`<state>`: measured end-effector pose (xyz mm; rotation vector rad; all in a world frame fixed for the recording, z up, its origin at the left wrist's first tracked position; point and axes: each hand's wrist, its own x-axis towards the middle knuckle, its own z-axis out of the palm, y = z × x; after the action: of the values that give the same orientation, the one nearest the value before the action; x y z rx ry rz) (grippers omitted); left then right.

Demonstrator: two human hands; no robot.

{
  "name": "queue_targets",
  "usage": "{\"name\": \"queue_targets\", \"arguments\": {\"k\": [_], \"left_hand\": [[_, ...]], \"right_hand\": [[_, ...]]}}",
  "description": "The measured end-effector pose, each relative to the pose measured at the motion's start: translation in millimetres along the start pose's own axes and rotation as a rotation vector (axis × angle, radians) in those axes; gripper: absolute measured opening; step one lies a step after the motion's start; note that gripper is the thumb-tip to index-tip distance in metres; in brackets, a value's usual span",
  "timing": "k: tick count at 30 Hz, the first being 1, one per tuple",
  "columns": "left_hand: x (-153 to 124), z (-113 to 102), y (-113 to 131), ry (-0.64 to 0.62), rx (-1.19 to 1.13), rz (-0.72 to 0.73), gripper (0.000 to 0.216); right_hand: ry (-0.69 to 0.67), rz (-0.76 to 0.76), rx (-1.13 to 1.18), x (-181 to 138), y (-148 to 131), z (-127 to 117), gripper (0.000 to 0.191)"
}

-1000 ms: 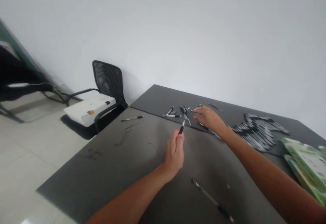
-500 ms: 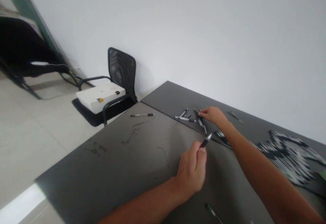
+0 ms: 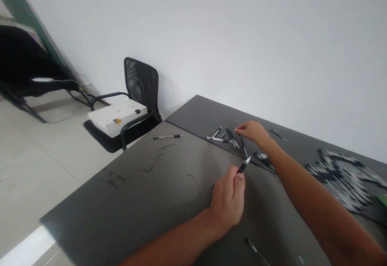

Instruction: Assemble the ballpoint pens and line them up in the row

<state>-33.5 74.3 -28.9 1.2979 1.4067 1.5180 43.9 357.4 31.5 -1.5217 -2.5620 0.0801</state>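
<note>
My left hand is closed around a pen, its dark grip and silver tip sticking out above the thumb. Farther off, my right hand pinches the upper end of a dark pen, which slants down toward the seam between the tables. Just left of those fingertips lie a few pens side by side. Left of them is a small group of crossed pens and short pieces. A bundle of pens is partly covered by my right forearm.
A large spread of pens covers the right of the dark table. Single pens lie at the left, the back and the near edge. An office chair holding a white box stands beyond the left edge.
My right hand has shifted slightly, and the pen under its fingertips now lies apart from the neighbouring pens. The left hand keeps its pen in nearly the same place.
</note>
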Motion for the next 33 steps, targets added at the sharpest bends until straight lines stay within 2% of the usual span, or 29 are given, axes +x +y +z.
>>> {"name": "queue_targets", "arguments": {"k": [3,5,7,8,11,14,17,22,27,33], "left_hand": [[-0.4,0.8,-1.9,-0.003,0.027,0.031,0.029],[-1.1,1.3,-2.8,-0.008,0.044,0.046,0.029],[-1.9,1.4,-3.0,-0.014,0.062,0.066,0.028],[-2.4,1.3,-2.7,-0.018,0.073,0.081,0.028],[-4.9,0.4,0.6,-0.039,0.108,0.137,0.028],[-12.2,-0.2,8.1,-0.082,0.144,0.214,0.029],[-26.0,0.5,18.3,-0.169,0.17,0.307,0.028],[-50.0,2.9,34.2,-0.334,0.193,0.482,0.023],[-61.0,5.1,42.3,-0.356,0.309,0.676,0.021],[-66.2,6.4,43.0,-0.377,0.358,0.693,0.021]], "right_hand": [[0.095,0.023,0.111,-24.2,-0.5,-20.3,0.039],[0.138,0.028,0.199,-52.7,2.5,-35.1,0.045],[0.161,0.02,0.373,-91.5,6.8,-47.5,0.048],[0.168,0.023,0.536,-114.0,8.9,-52.2,0.051],[0.108,0.11,0.923,-187.4,11.8,-58.9,0.063],[0.075,0.226,1.221,-255.5,5.8,-57.4,0.056],[0.126,0.317,1.491,-303.4,-6.0,-54.2,0.041],[0.234,0.322,1.676,-335.6,-15.8,-54.1,0.026],[0.28,0.282,1.692,-345.3,-14.3,-56.3,0.022],[0.289,0.333,1.659,-349.8,-15.8,-53.6,0.028]]}}
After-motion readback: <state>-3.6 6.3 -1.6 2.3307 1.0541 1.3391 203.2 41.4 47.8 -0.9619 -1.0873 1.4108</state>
